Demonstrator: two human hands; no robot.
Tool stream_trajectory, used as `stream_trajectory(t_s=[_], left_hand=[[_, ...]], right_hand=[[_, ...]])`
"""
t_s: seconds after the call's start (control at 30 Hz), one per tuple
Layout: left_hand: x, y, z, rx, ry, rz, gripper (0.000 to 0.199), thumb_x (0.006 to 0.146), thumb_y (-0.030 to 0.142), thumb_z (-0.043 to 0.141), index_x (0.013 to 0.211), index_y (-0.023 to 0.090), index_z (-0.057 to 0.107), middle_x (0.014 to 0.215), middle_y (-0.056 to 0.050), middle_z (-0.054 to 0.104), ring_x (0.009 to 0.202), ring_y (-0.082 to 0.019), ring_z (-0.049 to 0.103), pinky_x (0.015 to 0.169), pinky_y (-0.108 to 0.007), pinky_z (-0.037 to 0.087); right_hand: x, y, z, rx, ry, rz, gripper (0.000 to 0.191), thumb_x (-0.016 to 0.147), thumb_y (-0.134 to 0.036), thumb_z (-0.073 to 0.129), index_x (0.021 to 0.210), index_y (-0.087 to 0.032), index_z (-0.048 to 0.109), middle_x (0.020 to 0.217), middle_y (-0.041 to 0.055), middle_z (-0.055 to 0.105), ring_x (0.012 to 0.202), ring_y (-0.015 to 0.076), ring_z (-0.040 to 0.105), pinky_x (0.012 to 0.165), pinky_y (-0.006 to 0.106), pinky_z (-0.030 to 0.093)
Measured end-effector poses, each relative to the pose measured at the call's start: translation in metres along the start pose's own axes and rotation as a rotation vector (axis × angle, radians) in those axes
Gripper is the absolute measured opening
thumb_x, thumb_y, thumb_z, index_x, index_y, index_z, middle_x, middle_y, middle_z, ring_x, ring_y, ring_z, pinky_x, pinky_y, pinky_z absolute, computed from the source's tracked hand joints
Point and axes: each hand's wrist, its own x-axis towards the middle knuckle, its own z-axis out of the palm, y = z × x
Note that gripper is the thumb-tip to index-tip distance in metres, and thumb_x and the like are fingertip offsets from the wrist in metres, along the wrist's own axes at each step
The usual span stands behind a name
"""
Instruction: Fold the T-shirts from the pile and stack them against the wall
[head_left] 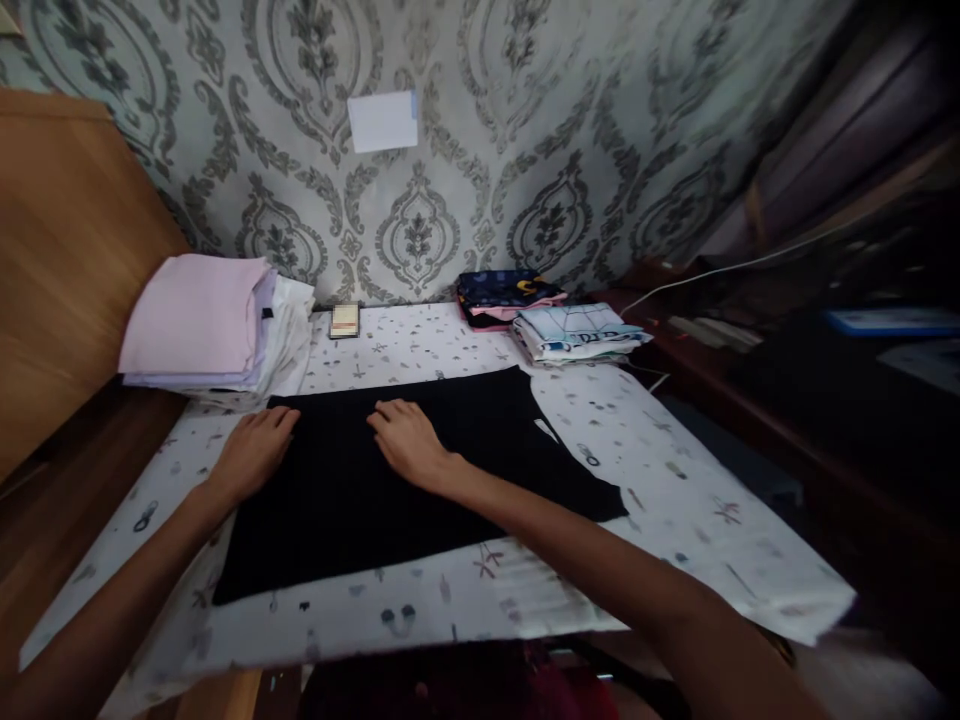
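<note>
A black garment [337,520] lies spread out on a table covered with a white printed cloth [442,610]. Its wide straight end is on the left, and a narrower flap reaches out at the lower right. My left hand [253,452] rests at the garment's upper left corner, palm down, with its fingers stretched over the edge. On the upper middle of the black fabric lies my right hand [411,442], also palm down and open, its fingers flat. The undersides of both hands are hidden.
Folded clothes with a pink piece on top [199,315] are stacked at the back left beside a wooden panel [67,250]. A small framed card [345,321] stands near the wall. Two more folded piles, dark [510,290] and light blue [574,330], sit at the back right.
</note>
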Motion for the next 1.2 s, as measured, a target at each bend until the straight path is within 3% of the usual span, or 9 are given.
stream_trajectory(t_s=[0.1, 0.2, 0.33, 0.6, 0.87, 0.97, 1.03, 1.1, 1.2], left_hand=[[0.017, -0.002, -0.001, 0.094, -0.088, -0.001, 0.036, 0.087, 0.003, 0.036, 0.109, 0.016, 0.062, 0.104, -0.016, 0.068, 0.098, -0.031, 0.066, 0.083, -0.042, 0.049], [0.021, -0.001, -0.004, 0.121, -0.115, -0.005, 0.039, 0.083, -0.002, 0.038, 0.107, 0.017, 0.062, 0.105, -0.015, 0.067, 0.101, -0.030, 0.064, 0.080, -0.040, 0.048], [0.016, -0.003, -0.008, 0.135, -0.104, -0.012, 0.035, 0.086, 0.001, 0.038, 0.106, 0.017, 0.061, 0.104, -0.014, 0.065, 0.102, -0.029, 0.061, 0.082, -0.039, 0.048], [0.006, -0.015, 0.000, 0.054, -0.069, -0.062, 0.028, 0.092, 0.009, 0.037, 0.102, 0.020, 0.061, 0.102, -0.011, 0.064, 0.101, -0.026, 0.059, 0.082, -0.036, 0.048], [0.011, -0.035, 0.010, -0.203, -0.018, -0.137, 0.022, 0.095, 0.027, 0.042, 0.095, 0.023, 0.065, 0.097, -0.007, 0.068, 0.095, -0.025, 0.063, 0.083, -0.037, 0.051], [0.019, -0.040, 0.014, -0.261, 0.088, -0.180, 0.031, 0.097, 0.030, 0.038, 0.107, 0.021, 0.066, 0.108, -0.009, 0.070, 0.105, -0.026, 0.064, 0.095, -0.040, 0.050], [0.025, -0.037, 0.021, -0.303, 0.117, -0.156, 0.039, 0.099, 0.033, 0.035, 0.125, 0.019, 0.061, 0.128, -0.012, 0.066, 0.121, -0.026, 0.060, 0.105, -0.042, 0.045], [0.027, -0.032, 0.032, -0.334, 0.052, -0.102, 0.047, 0.100, 0.037, 0.035, 0.139, 0.017, 0.051, 0.144, -0.014, 0.056, 0.136, -0.027, 0.050, 0.114, -0.045, 0.038], [0.025, -0.029, 0.047, -0.353, -0.088, -0.073, 0.054, 0.100, 0.041, 0.035, 0.148, 0.016, 0.041, 0.159, -0.015, 0.040, 0.150, -0.028, 0.032, 0.120, -0.051, 0.028]], right_hand=[[0.002, 0.036, -0.002, -0.051, -0.026, 0.149, 0.027, 0.096, -0.014, 0.051, 0.119, -0.012, 0.065, 0.126, 0.0168, 0.065, 0.117, 0.0292, 0.056, 0.095, 0.043, 0.045], [-0.001, 0.051, 0.005, -0.009, 0.013, 0.193, 0.027, 0.097, -0.017, 0.050, 0.120, -0.015, 0.064, 0.126, 0.0150, 0.065, 0.118, 0.0286, 0.055, 0.095, 0.043, 0.044], [-0.002, 0.052, 0.014, 0.015, 0.054, 0.182, 0.024, 0.097, -0.016, 0.048, 0.114, -0.016, 0.065, 0.120, 0.0130, 0.068, 0.115, 0.0283, 0.056, 0.093, 0.042, 0.044], [0.000, 0.050, 0.012, -0.003, 0.052, 0.192, 0.020, 0.097, -0.017, 0.047, 0.107, -0.016, 0.064, 0.113, 0.0114, 0.069, 0.111, 0.0268, 0.058, 0.091, 0.040, 0.044], [0.002, 0.053, 0.015, -0.035, 0.043, 0.199, 0.015, 0.096, -0.018, 0.051, 0.103, -0.018, 0.064, 0.108, 0.0103, 0.071, 0.108, 0.0253, 0.060, 0.088, 0.037, 0.045], [0.007, 0.048, 0.014, -0.017, 0.038, 0.213, 0.020, 0.096, -0.020, 0.052, 0.110, -0.016, 0.066, 0.115, 0.0130, 0.070, 0.112, 0.0271, 0.061, 0.092, 0.040, 0.047], [0.012, 0.040, 0.016, 0.015, 0.070, 0.187, 0.030, 0.097, -0.023, 0.050, 0.123, -0.014, 0.062, 0.132, 0.0168, 0.064, 0.124, 0.0291, 0.057, 0.101, 0.045, 0.045], [0.018, 0.030, 0.021, 0.050, 0.076, 0.128, 0.041, 0.099, -0.027, 0.047, 0.136, -0.011, 0.055, 0.149, 0.0189, 0.051, 0.139, 0.0295, 0.045, 0.112, 0.048, 0.037], [0.024, 0.013, 0.031, 0.090, -0.034, 0.077, 0.048, 0.101, -0.033, 0.045, 0.143, -0.010, 0.050, 0.155, 0.0189, 0.044, 0.148, 0.0281, 0.034, 0.119, 0.050, 0.028]])
